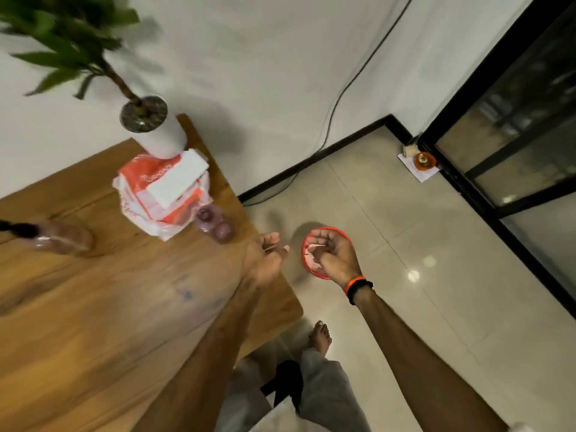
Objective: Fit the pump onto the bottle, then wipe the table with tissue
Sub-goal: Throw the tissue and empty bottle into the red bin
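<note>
A clear pinkish bottle with a black pump on it stands blurred at the left of the wooden table. Orange-and-white tissue packs lie at the table's far side. My left hand hovers over the table's right edge, its fingers loosely curled and holding nothing. Off the table, my right hand hangs over a red bin on the floor, fingers relaxed, with crumpled tissue lying in the bin beneath it.
A plant in a white pot stands behind the tissue packs. Two small purple jars sit near the table's right edge. A tiled floor, my bare foot, a black cable along the wall and a glass door frame lie to the right.
</note>
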Action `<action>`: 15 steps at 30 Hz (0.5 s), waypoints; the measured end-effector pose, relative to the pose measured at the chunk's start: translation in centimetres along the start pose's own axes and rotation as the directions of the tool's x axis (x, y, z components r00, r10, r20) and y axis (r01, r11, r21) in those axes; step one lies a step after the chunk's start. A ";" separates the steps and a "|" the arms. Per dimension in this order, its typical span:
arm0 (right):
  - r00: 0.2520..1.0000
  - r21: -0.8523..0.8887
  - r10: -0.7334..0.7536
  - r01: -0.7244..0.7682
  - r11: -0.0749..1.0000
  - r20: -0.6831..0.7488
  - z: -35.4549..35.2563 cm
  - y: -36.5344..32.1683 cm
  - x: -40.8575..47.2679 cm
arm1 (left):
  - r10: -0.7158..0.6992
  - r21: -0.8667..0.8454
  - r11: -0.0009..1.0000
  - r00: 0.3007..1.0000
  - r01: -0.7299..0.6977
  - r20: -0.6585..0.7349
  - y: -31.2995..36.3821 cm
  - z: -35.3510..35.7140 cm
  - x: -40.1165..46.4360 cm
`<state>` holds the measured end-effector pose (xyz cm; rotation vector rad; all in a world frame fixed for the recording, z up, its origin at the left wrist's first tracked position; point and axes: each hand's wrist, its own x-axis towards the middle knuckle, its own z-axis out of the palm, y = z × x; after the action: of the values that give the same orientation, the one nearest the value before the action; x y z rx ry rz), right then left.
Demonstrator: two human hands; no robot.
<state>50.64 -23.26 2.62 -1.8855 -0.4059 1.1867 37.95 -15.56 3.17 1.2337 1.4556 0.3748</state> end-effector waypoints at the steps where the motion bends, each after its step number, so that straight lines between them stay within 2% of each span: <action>1: 1.000 -0.021 -0.005 0.006 1.000 0.010 1.1 -0.5 -0.3 | -0.015 0.000 1.000 1.000 0.015 0.019 0.0 -1.4 -0.2; 3: 1.000 -0.043 -0.021 0.022 0.999 0.020 3.8 -1.5 -0.8 | -0.044 0.007 0.999 0.998 0.043 0.043 -0.2 -4.8 -0.6; 6: 0.998 -0.074 -0.053 0.056 0.996 0.037 7.5 -2.8 -1.0 | -0.094 -0.077 0.993 0.995 0.091 -0.035 -0.6 -8.7 -0.6; 9: 0.997 -0.144 -0.063 0.070 0.987 0.051 10.9 -4.2 -1.1 | -0.114 -0.101 0.989 0.992 0.108 -0.053 -1.2 -12.4 0.4; 13: 0.991 -0.320 -0.110 0.127 0.939 0.071 13.9 -5.5 -0.8 | -0.009 -0.059 0.998 1.000 0.008 -0.017 -1.2 -15.3 2.6; 15: 0.995 -0.302 -0.073 0.091 0.949 0.069 15.1 -6.3 -0.7 | 0.050 0.001 0.999 0.998 -0.050 0.025 -1.0 -16.2 3.7</action>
<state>38.39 -12.71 5.18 -2.0767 -0.7282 1.1755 24.20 -6.49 5.51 1.2736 1.4065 0.3907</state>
